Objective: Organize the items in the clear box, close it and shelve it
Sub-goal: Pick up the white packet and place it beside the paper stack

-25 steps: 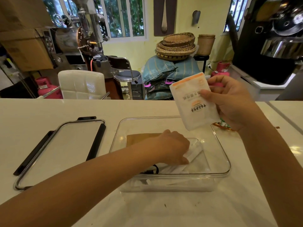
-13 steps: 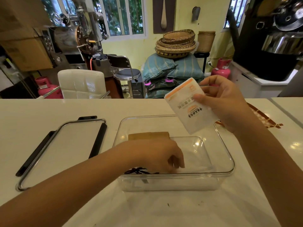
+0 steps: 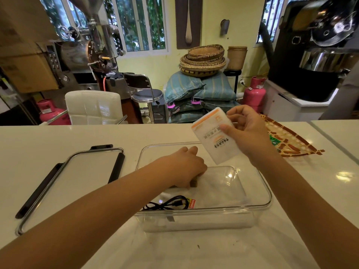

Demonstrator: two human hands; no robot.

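The clear box (image 3: 269, 199) stands open on the white counter in front of me. My left hand (image 3: 184, 167) reaches inside it, fingers closed on a brown flat item (image 3: 194, 183) that is mostly hidden beneath the hand. A black coiled cable (image 3: 165, 205) with an orange tag lies at the box's near left. A clear plastic bag (image 3: 223, 185) covers the box floor on the right. My right hand (image 3: 246, 131) holds a white packet with an orange stripe (image 3: 213, 140) tilted above the box's far right. The box's lid (image 3: 77, 181), with black clips, lies flat to the left.
A woven fan-shaped mat (image 3: 287, 140) lies on the counter right of the box. Beyond the counter's far edge stand a white chair (image 3: 93, 107), a stool (image 3: 147, 96), stacked sacks with baskets (image 3: 202, 61) and pink gas cylinders (image 3: 254, 94).
My left hand has moved from the box's near side toward its far left, uncovering the black cable. My right hand has lowered and tilted the packet closer to the box.
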